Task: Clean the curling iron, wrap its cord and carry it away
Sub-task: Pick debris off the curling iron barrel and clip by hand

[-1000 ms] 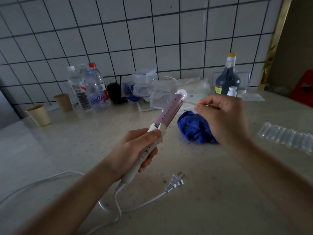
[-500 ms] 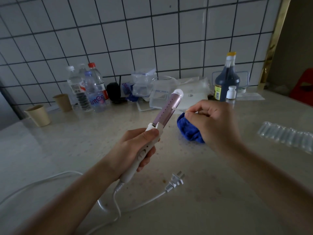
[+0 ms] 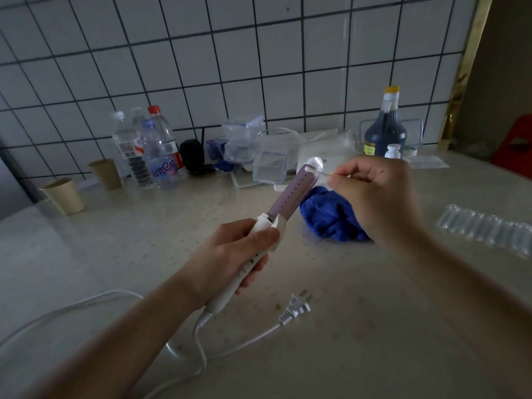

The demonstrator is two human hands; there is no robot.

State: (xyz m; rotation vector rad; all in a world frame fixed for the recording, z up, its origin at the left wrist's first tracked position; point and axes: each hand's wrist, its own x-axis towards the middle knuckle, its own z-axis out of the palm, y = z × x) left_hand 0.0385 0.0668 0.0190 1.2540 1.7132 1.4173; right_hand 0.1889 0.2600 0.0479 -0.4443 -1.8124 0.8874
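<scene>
Curling iron point(image 3: 283, 200) is held above the desk's point(image 3: 374, 326) middle, tip pointing up and away. The left hand point(image 3: 233, 254) wraps its fingers point(image 3: 263, 236) round the handle. The right hand point(image 3: 377, 197), just right of the tip, pinches a thin stick point(image 3: 324, 174) reaching it.

Curling iron point(image 3: 283, 198): white handle, lilac perforated barrel, clear tip; raised above counter point(image 3: 144, 240), tilted up-right. White cord point(image 3: 201, 349) loops near front edge; plug point(image 3: 296, 308) flat.
</scene>
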